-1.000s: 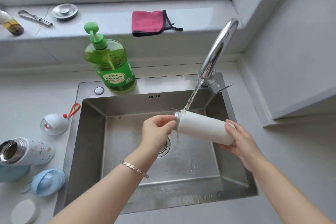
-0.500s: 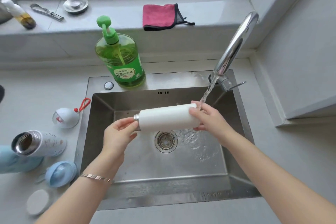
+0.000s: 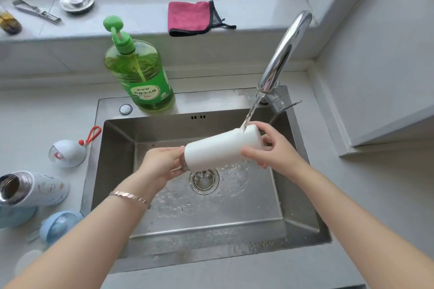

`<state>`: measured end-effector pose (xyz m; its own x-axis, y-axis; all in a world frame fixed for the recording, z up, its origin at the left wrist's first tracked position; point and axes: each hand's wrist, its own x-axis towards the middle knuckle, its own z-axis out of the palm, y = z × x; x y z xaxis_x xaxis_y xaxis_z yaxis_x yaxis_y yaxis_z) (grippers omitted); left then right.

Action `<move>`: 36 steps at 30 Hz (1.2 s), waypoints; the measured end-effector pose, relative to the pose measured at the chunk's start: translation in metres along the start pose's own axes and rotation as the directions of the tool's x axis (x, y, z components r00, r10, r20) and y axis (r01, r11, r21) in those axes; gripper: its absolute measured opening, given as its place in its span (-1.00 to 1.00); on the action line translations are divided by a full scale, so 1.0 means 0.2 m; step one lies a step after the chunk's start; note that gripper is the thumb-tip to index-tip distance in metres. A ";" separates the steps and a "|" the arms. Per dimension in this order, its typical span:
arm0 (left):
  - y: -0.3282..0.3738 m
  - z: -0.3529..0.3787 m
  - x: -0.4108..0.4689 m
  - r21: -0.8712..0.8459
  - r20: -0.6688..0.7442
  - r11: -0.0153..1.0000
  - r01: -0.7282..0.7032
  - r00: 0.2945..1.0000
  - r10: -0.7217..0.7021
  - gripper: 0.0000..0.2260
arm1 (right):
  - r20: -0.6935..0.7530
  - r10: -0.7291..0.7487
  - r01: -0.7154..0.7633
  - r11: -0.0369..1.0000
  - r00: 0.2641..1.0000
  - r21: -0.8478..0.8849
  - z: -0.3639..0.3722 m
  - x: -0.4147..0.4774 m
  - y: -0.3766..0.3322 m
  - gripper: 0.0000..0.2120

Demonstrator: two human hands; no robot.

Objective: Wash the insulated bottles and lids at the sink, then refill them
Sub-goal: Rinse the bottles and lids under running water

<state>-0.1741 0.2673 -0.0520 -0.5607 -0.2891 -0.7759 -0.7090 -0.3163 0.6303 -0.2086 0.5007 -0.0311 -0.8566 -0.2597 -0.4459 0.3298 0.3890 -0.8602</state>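
Note:
A white insulated bottle [image 3: 218,149] lies almost sideways over the steel sink [image 3: 303,223], its base raised to the right. My left hand [image 3: 162,163] grips its metal mouth end. My right hand [image 3: 273,148] holds the base end. Water from the chrome tap [image 3: 285,51] lands on the bottle near its base. A second, patterned bottle [image 3: 30,189] lies open on the counter at the left. Beside it are a white lid with a red loop [image 3: 68,152], a blue lid [image 3: 58,226] and a pale round lid [image 3: 28,261].
A green dish-soap pump bottle [image 3: 141,77] stands on the sink's back rim. On the windowsill lie a pink cloth [image 3: 190,17], a metal strainer plug [image 3: 77,2], a metal peeler [image 3: 37,12] and a small bottle [image 3: 9,23]. A blue item [image 3: 14,217] sits under the patterned bottle.
The bottle was turned from mouth under the stream to base under the stream. It has shifted left, and its base end now tilts up into the water.

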 end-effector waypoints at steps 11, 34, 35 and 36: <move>-0.10 0.00 0.01 -0.014 0.040 0.990 0.144 0.989 -0.143 -0.78 | -0.059 -0.193 0.169 0.946 0.979 -0.276 0.14 0.04 -0.09 -0.32; 0.01 0.23 -0.12 0.024 0.384 0.988 -0.152 0.914 0.131 -0.79 | -0.234 0.336 -0.214 0.879 0.912 0.427 -0.15 -0.14 0.11 -0.76; 0.02 0.25 -0.12 0.061 0.377 0.979 -0.196 0.912 0.159 -0.80 | -0.233 0.337 -0.214 0.878 0.912 0.429 -0.15 -0.14 0.11 -0.75; 0.02 0.26 -0.11 0.121 0.366 0.958 -0.260 0.909 0.200 -0.81 | -0.235 0.335 -0.211 0.878 0.912 0.430 -0.15 -0.14 0.11 -0.76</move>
<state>-0.1864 0.3194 -0.0329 -0.8081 0.0047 -0.5890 -0.5853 -0.1190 0.8020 -0.1894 0.5423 -0.0300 -0.7647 0.1013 -0.6363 0.6408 0.0160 -0.7675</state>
